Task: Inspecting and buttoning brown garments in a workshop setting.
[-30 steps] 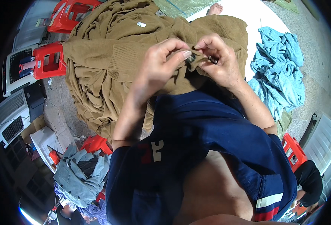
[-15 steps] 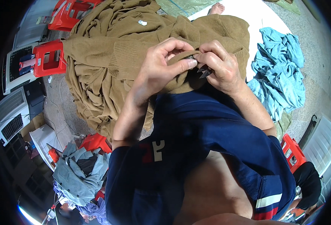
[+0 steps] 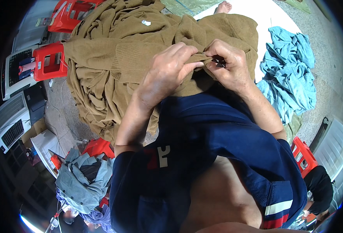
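Note:
A brown knit garment lies bunched over my lap, part of a larger brown heap. My left hand is closed, pinching a raised fold of the knit between thumb and fingers. Close beside it, my right hand grips small dark thread snips in its curled fingers. Its thumb and forefinger meet the same fold. Most of the snips is hidden in the palm, so whether the blades are apart cannot be seen.
Teal cloth lies to the right, beside a white surface. Red stools and white appliances stand at left. Grey-blue clothes are piled at lower left. A bare foot shows at the top; another person is at lower right.
My left hand has rolled over so its back faces up, and the fold is now pinched flatter. The snips' blades, which pointed down-left, have turned up into my right hand.

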Available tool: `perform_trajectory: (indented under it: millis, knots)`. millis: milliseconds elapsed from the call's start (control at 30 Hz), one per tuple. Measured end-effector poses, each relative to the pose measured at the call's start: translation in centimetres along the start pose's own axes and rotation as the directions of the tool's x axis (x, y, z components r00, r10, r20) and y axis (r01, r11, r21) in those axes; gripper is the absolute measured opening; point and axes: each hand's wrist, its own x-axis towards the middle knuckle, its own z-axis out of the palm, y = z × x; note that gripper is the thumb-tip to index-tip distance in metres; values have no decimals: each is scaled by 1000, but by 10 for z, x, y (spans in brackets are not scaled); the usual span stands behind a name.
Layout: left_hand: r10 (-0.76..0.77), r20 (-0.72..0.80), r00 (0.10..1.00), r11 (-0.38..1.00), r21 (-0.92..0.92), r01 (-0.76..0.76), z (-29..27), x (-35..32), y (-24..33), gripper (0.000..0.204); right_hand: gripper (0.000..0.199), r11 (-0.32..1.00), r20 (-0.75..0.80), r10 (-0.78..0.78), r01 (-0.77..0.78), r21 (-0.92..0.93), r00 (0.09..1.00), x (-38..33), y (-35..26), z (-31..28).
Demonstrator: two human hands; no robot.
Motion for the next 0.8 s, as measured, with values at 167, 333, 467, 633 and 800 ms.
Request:
perform_trajectory:
  millis: [167, 333, 467, 633, 800]
  knots:
    - [110, -1, 994, 973, 205, -107, 4, 0, -5, 19, 17, 976, -60, 171, -160, 150, 984, -6, 7, 6]
    - [157, -84, 984, 947, 295, -126, 6, 5, 1, 16, 19, 975, -100, -160, 142, -168, 982, -1, -2, 5]
    - [134, -118, 984, 888, 455, -67, 4, 1, -16, 22, 21, 935, 9, -7, 10, -356, 1000, -2, 2, -18]
    - [-130, -96, 987, 908, 387, 157, -34, -29, -46, 20, 24, 777, 82, 281, -176, -604, 956, -20, 22, -64]
    - [-400, 30, 916, 845, -376, 381, -54, -35, -46, 11, 25, 681, 133, 559, -361, -637, 819, -28, 17, -68]
